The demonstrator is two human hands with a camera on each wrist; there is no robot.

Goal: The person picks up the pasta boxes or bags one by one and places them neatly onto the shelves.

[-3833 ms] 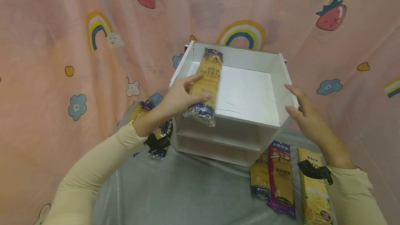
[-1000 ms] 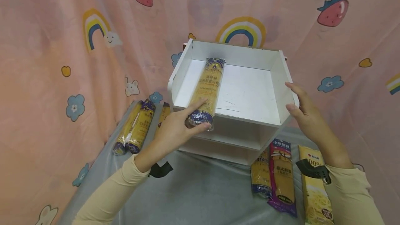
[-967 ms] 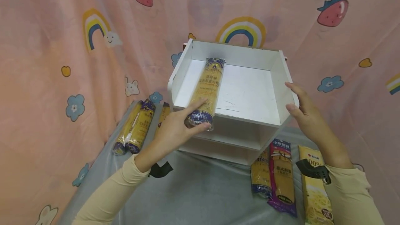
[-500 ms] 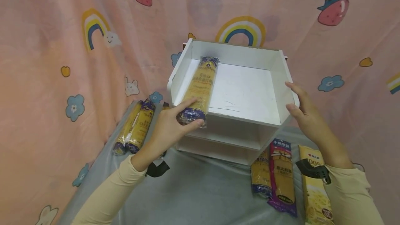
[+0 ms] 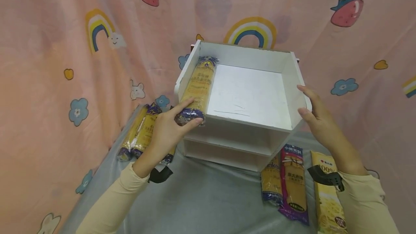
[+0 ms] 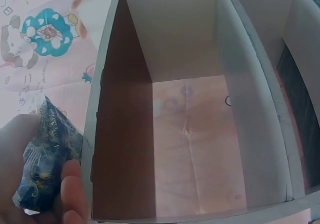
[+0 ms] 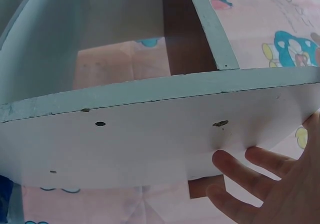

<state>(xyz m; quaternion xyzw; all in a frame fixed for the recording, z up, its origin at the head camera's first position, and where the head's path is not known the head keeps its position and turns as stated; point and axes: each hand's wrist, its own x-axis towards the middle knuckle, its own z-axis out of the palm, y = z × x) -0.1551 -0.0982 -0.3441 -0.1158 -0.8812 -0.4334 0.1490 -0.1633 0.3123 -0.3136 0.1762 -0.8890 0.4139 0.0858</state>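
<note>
My left hand grips the near end of a yellow spaghetti pack with blue ends, thumb on its right and fingers on its left. The pack lies lengthwise along the left wall of the top tier of a white shelf unit. In the left wrist view, the crinkled blue end of the spaghetti pack shows between thumb and fingers, beside the shelf's edge. My right hand holds the shelf's right side panel near its front corner. Three of its fingers lie against the outer face in the right wrist view.
Left of the shelf lie several yellow spaghetti packs, one partly behind my left hand. On the right are another yellow pack, a purple-edged pasta pack and a yellow noodle pack. A grey cloth covers the table; a pink printed curtain hangs behind.
My left hand has lowered the spaghetti pack onto the top tier and slid it left against the side wall. My right hand has stayed on the right panel.
</note>
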